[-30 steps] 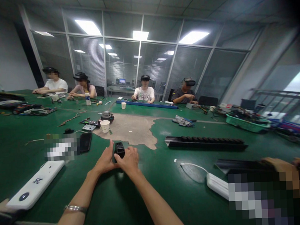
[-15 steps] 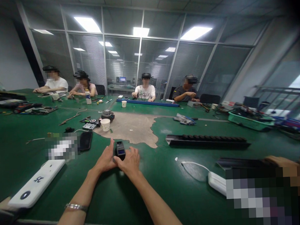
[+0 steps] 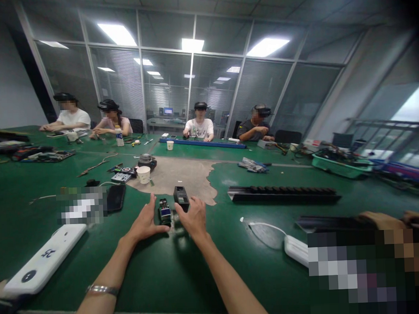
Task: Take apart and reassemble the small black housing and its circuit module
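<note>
On the green table (image 3: pixel 106 254) stands a small circuit board module (image 3: pixel 165 211) with a blue screen. My left hand (image 3: pixel 145 220) is beside it on the left, fingers stretched out and thumb spread near the module's base. To the right of the module, my right hand (image 3: pixel 194 217) grips a black plastic casing (image 3: pixel 181 197) between thumb and fingers. The casing has openings in its top face and is apart from the module. Whether its lower end touches the table I cannot tell.
Left of my hands lie a black phone (image 3: pixel 116 198) and a white power bank-like box (image 3: pixel 47 259). Ahead are a paper cup (image 3: pixel 143 174) and a bare brown patch (image 3: pixel 182 172). A black slotted rail (image 3: pixel 284 195) lies right; a neighbour's hand (image 3: pixel 382 220) is at far right.
The black casing has come off the module and moved right with my right hand, exposing the board and screen. My left hand has shifted slightly left. The view has turned a little right.
</note>
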